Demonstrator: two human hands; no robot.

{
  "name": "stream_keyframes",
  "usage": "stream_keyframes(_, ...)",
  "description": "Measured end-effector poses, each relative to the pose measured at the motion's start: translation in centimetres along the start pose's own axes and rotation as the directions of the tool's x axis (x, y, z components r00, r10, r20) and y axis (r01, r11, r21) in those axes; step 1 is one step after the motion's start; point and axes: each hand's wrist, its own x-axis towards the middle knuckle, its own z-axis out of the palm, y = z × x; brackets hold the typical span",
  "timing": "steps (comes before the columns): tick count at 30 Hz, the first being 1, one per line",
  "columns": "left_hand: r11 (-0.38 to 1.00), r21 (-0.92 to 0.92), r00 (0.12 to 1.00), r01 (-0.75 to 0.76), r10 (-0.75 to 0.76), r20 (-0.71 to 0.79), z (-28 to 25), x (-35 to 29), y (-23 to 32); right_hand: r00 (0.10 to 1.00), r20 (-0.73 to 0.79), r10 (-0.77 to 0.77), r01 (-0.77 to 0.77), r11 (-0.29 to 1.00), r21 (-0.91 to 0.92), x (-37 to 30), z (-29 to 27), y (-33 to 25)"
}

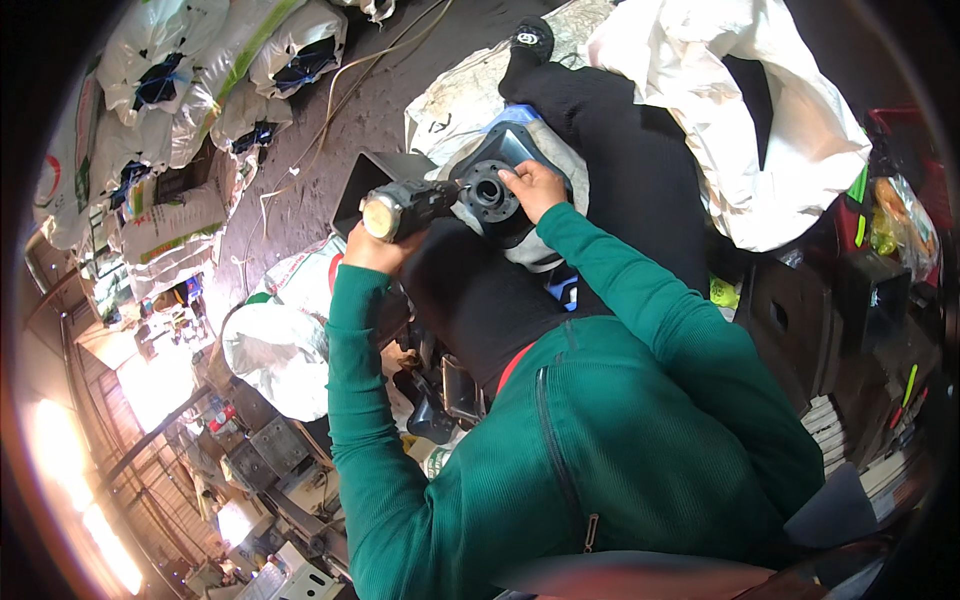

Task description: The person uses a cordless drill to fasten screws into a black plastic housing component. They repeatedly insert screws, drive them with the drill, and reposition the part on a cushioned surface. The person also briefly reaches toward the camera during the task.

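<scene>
My left hand [375, 250] is closed round a dark power tool that looks like a drill [408, 208], its rounded pale-yellow back end toward me. The tool's front end points right, at or close to the rim of a round black flange-like part [488, 190] with a central hub and several holes. My right hand [537, 190] grips the flange's right edge, thumb and fingers pinched on it. Beneath the flange lies a dark moulded piece [515, 148] over a pale sack between my legs. Whether the tool's tip touches the flange is too small to tell.
An open black box [368, 180] stands just beyond the drill. White sacks [150, 80] are heaped at the far left, with a cable [325, 110] across the floor. A large white bag [740, 110] lies at the far right; dark bins [790, 310] stand at my right.
</scene>
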Motion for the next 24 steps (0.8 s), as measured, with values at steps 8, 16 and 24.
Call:
stream_keyframes(8, 0.969, 0.129, 0.977, -0.212, 0.211, 0.023, 0.8, 1.8, -1.0, 0.985, -0.026, -0.173, 0.169, 0.979, -0.115, 1.0, 0.4, 1.8)
stream_keyframes(16, 0.998, 0.044, 0.996, 0.051, -0.054, 0.076, 1.3, 2.1, 0.2, 0.990, 0.098, -0.102, 0.107, 0.993, -0.052, 2.4, 0.3, 3.1)
stream_keyframes(24, 0.984, -0.181, 0.986, -0.005, -0.025, -0.164, 0.7, -3.1, 1.3, 0.947, 0.175, -0.268, 0.247, 0.960, 0.133, 3.7, 0.1, 3.9)
